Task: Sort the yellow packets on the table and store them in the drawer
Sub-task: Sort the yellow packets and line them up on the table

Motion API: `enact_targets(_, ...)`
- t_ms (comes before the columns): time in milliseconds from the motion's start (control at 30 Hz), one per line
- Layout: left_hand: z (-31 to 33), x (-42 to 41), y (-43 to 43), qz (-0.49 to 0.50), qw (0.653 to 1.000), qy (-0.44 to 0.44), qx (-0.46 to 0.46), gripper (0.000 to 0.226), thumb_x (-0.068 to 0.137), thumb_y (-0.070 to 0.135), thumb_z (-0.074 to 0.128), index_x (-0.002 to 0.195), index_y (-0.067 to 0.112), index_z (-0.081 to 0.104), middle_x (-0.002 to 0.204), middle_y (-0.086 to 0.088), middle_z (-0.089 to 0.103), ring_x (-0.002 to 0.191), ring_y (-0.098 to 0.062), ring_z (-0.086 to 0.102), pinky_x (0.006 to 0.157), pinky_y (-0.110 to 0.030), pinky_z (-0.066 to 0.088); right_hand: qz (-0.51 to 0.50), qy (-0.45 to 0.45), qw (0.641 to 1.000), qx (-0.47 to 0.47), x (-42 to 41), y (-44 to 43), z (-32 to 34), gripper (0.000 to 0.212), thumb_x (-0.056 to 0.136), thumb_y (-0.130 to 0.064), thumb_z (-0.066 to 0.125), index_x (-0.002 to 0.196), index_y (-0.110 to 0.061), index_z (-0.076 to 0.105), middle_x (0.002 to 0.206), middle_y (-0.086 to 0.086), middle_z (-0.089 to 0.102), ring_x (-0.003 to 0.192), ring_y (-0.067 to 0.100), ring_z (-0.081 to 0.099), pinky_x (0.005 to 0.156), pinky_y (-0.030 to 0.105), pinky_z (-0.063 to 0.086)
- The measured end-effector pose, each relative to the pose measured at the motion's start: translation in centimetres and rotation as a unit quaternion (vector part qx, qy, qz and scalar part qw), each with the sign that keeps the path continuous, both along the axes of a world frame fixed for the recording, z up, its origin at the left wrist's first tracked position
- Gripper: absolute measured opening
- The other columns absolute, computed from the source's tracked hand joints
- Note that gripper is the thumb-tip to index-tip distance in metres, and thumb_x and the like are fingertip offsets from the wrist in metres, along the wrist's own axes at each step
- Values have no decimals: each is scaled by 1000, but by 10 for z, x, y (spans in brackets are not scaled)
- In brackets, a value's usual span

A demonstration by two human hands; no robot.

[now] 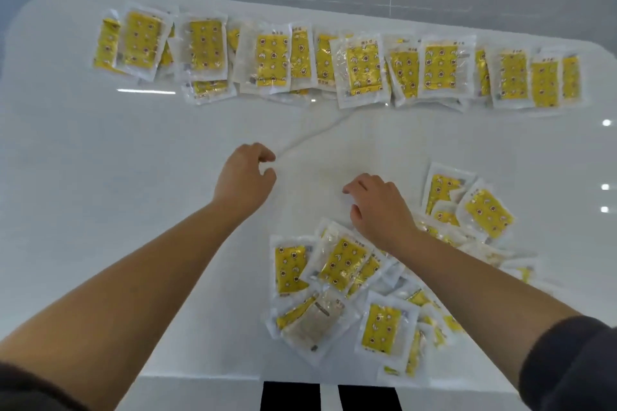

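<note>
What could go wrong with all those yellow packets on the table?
The loose heap spills close to the table's near edge, so packets might slide off. The right hand reaches across it, and the arm could sweep some away. In the far row packets overlap, so hidden ones might get missed.

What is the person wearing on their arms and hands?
Dark sleeves that end near the elbows: the left sleeve and the right sleeve. Below them the forearms are bare. The left hand and right hand have no gloves, and no rings or watch show.
</note>
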State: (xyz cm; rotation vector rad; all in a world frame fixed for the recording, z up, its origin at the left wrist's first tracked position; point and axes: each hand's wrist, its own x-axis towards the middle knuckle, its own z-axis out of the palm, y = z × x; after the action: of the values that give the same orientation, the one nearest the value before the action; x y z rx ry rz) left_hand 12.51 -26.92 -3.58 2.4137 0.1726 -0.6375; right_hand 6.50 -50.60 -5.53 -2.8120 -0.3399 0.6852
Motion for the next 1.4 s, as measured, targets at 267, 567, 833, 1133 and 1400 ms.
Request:
enact_targets(267, -21, -124, -27, -118, 987, 36, 106, 52, 83, 32, 64, 131, 24, 47, 132, 2, 42, 120, -20, 43, 98, -35, 39, 131, 85, 988, -16, -53, -2, 6, 71, 86, -38, 65, 146, -27, 29, 148, 0, 33, 135, 22, 32, 106, 40, 28)
enact_targets(567, -40, -140, -36, -210, 948, -16, 238, 72, 79, 54, 67, 134, 20, 37, 126, 3, 50, 117, -21, 46, 99, -36, 33, 287, 10, 955, -80, -40, 17, -4, 75, 74, -48, 75, 136, -22, 42, 133, 2, 41, 127, 22, 37, 107, 42, 25)
enact_targets(833, -35, -130, -23, -168, 960, 79, 210, 23, 89, 41, 56, 96, 19, 59, 92, 4, 57, 90, -19, 57, 83, -35, 27, 311, 31, 946, -92, -25, 21, -1, 6, 90, -18, 60, 96, -19, 62, 95, -4, 56, 94, 19, 51, 85, 34, 31)
enact_targets(1133, -16, -112, 4, -100, 975, 169, 101, 34, 88, 31, 65, 69, 18, 40, 74, -1, 52, 65, -19, 48, 55, -29, 35, 335, 59, 933, -118, -35, -2, 10, 36, 84, -30, 66, 117, -20, 56, 121, 1, 49, 111, 21, 46, 91, 37, 37)
enact_targets(1400, -13, -106, 5, -132, 972, 160, 109, 37, 92, 29, 60, 64, 18, 38, 70, 2, 48, 69, -19, 48, 55, -28, 31, 378, 20, 912, -158, -53, 12, 6, 67, 78, -36, 75, 133, -17, 42, 126, 4, 53, 117, 24, 49, 108, 48, 26)
